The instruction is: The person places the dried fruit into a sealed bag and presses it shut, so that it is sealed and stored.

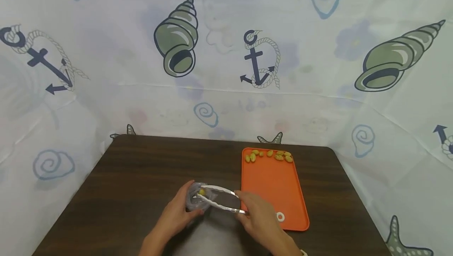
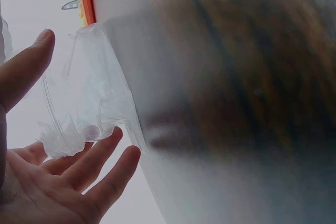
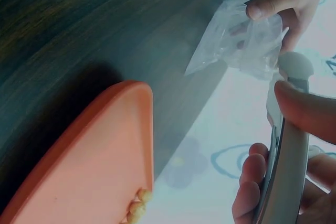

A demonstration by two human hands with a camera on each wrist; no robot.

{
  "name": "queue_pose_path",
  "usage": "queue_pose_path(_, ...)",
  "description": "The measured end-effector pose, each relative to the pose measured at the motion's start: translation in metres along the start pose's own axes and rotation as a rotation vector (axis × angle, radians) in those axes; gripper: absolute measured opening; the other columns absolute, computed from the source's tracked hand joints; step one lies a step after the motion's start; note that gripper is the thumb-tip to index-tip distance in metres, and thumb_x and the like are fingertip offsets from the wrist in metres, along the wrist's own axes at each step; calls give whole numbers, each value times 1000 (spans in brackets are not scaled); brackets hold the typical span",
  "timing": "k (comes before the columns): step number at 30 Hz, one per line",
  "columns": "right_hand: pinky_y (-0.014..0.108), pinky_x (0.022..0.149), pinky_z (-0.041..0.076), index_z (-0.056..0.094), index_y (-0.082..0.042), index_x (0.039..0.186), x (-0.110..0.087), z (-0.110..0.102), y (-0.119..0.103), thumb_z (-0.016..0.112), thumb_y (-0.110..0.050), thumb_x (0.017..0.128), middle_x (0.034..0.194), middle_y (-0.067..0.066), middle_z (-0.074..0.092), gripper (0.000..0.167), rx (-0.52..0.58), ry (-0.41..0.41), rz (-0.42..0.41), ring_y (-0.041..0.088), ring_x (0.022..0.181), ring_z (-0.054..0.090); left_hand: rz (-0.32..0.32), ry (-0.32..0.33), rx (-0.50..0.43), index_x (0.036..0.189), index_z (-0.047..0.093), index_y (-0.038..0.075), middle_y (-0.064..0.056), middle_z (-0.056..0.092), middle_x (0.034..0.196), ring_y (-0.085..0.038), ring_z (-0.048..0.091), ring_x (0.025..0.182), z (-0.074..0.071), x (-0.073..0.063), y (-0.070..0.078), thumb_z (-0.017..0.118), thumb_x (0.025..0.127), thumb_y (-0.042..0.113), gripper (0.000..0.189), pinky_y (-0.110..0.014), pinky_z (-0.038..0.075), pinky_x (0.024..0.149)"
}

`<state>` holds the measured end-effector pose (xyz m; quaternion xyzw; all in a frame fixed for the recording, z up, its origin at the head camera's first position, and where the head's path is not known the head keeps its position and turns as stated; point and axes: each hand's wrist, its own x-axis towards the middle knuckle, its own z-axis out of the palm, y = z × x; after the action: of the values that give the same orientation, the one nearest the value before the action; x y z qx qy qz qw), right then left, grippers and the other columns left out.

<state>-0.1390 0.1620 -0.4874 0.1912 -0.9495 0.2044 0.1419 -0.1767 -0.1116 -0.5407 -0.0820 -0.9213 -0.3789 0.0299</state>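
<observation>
In the head view my left hand [image 1: 174,216] holds a clear plastic bag [image 1: 191,204], its thumb and fingers on either side. My right hand [image 1: 261,217] grips a pair of metal tongs [image 1: 222,207] with white tips. Those tips reach into the bag's mouth, where a small yellow-green piece [image 1: 201,192] sits between them; whether they pinch it I cannot tell. The left wrist view shows the bag [image 2: 86,87] above the curved fingers [image 2: 89,166]. In the right wrist view, thumb and fingers wrap the tongs [image 3: 286,166] close to the bag [image 3: 239,43].
An orange tray [image 1: 272,185] lies on the dark wooden table [image 1: 148,169], right of the bag. Several yellow-green oval pieces [image 1: 253,157] line its far end. A white ring [image 1: 280,216] shows at its near end, beside my right hand. A patterned cloth [image 1: 226,106] hangs behind.
</observation>
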Motion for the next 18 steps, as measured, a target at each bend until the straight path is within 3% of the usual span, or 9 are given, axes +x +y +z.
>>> queue_pose_path(6,41,85,58,68,-20,132,-1,-2,-1,89,-20,77,123,-2,74,59,17,-16,45,15,110,70,-17,-7,-1,157,38,17,-10,55,151,-33,62,126,1,0,-2,93,75,30,99,-55,51,98)
queue_pose_path(14,32,71,54,67,-23,134,-2,-6,7,88,-24,79,121,-6,74,59,35,-29,131,7,90,66,-35,-22,5,157,38,19,-10,55,151,-34,62,127,1,-3,-3,94,75,31,100,-57,51,98)
queue_pose_path(18,37,76,57,67,-23,134,-1,-8,12,88,-23,79,123,-4,74,59,55,-19,158,12,97,71,-38,-22,0,157,38,18,-11,54,152,-34,60,130,1,-2,-1,94,75,29,99,-57,50,101)
